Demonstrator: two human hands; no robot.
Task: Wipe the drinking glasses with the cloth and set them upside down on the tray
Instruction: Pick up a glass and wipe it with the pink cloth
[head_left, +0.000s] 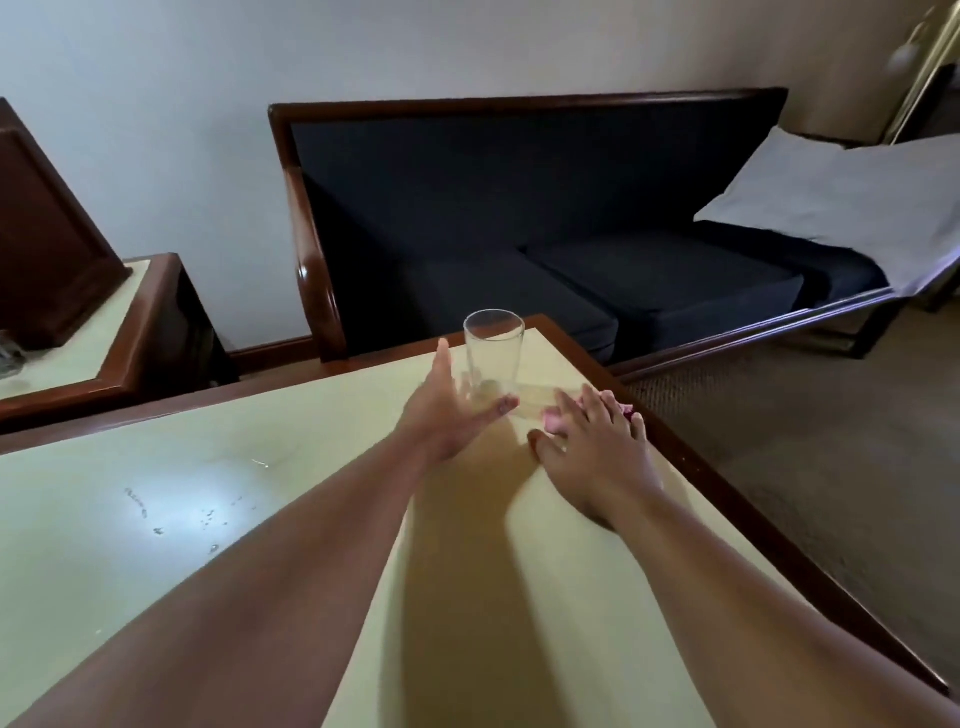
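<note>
One clear drinking glass (493, 353) stands upright near the far corner of the cream-topped table (291, 499). My left hand (452, 410) is spread open just left of the glass, thumb near its base, fingers straight and not closed round it. My right hand (597, 452) lies flat, fingers extended, on a pink cloth (553, 418) that lies on the table to the right of the glass; most of the cloth is hidden under the hand. No tray shows in view.
The table has a dark wooden rim (737, 499) with carpeted floor beyond it on the right. A dark blue sofa (571, 249) with a grey pillow (841, 197) stands behind. A second wooden table (88, 338) stands at the left. Water droplets (208, 519) dot the tabletop.
</note>
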